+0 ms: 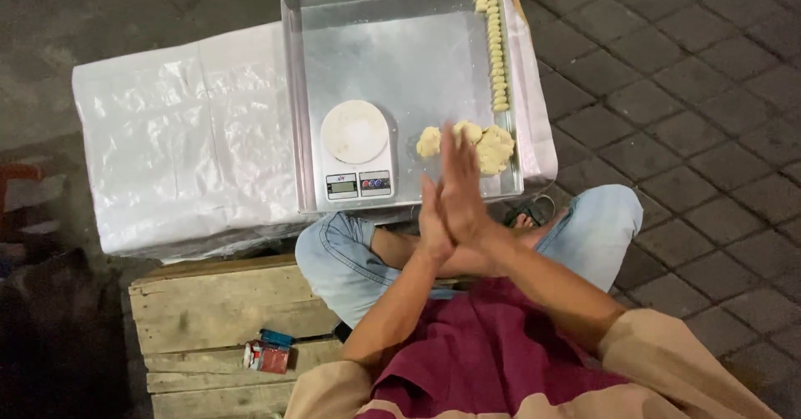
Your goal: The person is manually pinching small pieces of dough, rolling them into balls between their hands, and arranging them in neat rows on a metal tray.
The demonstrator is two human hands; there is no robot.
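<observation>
Rolling: both palms are pressed flat together over the near edge of the tray [292, 93], left hand [434, 219] against right hand [463, 189], fingers straight and pointing far.
Grip: no gap shows between the palms, so whatever sits between them is hidden and I can't tell if a dough bit is in there.
Doing it well: I'd say even, light palm pressure keeps pieces the same size as the finished ones.
Dough lump [480, 145]: pale yellow, sits on the tray just beyond the fingertips, right of the scale.
Finished pieces [496, 43]: small pale balls in one line down the tray's far right side.
Scale [356, 148]: white, round platter, small display and coloured buttons on its near edge; left of the dough.
Plastic sheet [183, 127]: white, crinkly, covers the table under and left of the tray.
Small packs [269, 354]: a red-and-white box and a blue one, near left, on the wooden crate [217, 310].
</observation>
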